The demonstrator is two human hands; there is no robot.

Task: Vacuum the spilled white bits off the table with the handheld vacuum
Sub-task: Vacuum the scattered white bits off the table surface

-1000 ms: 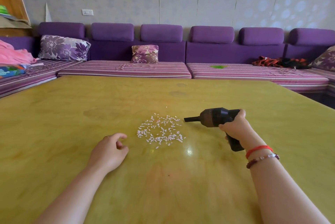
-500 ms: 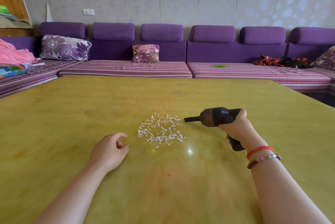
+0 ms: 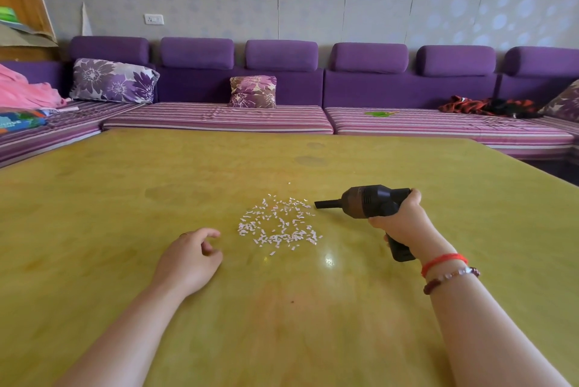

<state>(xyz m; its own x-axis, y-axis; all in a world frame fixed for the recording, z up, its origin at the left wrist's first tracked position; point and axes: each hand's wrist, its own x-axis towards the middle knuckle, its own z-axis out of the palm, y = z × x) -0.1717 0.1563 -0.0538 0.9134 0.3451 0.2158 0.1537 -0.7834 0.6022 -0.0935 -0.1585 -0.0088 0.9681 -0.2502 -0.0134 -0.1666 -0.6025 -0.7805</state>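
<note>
Yellow-green table [image 3: 125,198] fills the view, with the white bits [image 3: 279,225] scattered near its centre. The right hand [image 3: 404,223], at 3 o'clock of the bits, wraps its fingers round the grip of the black vacuum [image 3: 372,201]; the forearm reaches in from 5 o'clock, two bracelets [image 3: 448,270] on the wrist. The vacuum's body lies level and its nozzle [image 3: 326,204] points toward 9 o'clock, its tip just beside the pile's right edge. The left hand [image 3: 191,258] rests on the table at 8 o'clock of the bits, near them but apart, fingers loosely curled and holding nothing, forearm stretched along the tabletop. A purple sofa [image 3: 360,85] runs behind.
</note>
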